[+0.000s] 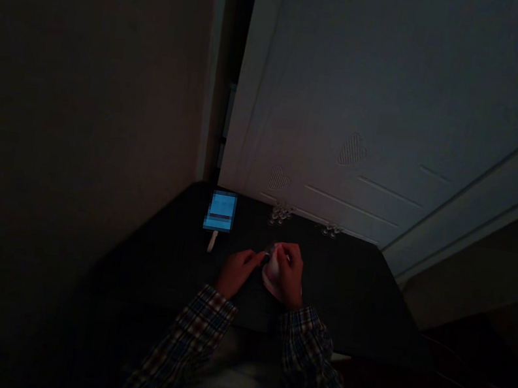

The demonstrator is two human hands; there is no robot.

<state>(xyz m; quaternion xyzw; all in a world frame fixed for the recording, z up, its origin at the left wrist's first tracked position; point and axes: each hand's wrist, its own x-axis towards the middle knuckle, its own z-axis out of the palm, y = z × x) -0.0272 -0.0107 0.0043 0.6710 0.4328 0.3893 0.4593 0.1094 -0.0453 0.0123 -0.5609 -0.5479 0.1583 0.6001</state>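
In dim light, both hands meet over the middle of a dark tabletop (347, 288). My right hand (293, 269) is closed on a pale pinkish, soft-looking item (269, 278), whose lower part spreads under the palm; I cannot tell its kind. My left hand (237, 271) reaches in from the left, its fingertips pinched at a small dark, shiny piece (268, 252) beside the pale item's upper end. Whether that piece is joined to the pale item is too dark to tell.
A bright blue, blurred-out screen (221, 212) lies at the left, with a short white strip (212, 241) below it. Towards the back are two clusters of small shiny ring-like pieces (280, 214). Behind the table stands a white panel (346, 89) with heart patterns; a wall (82, 91) borders the left.
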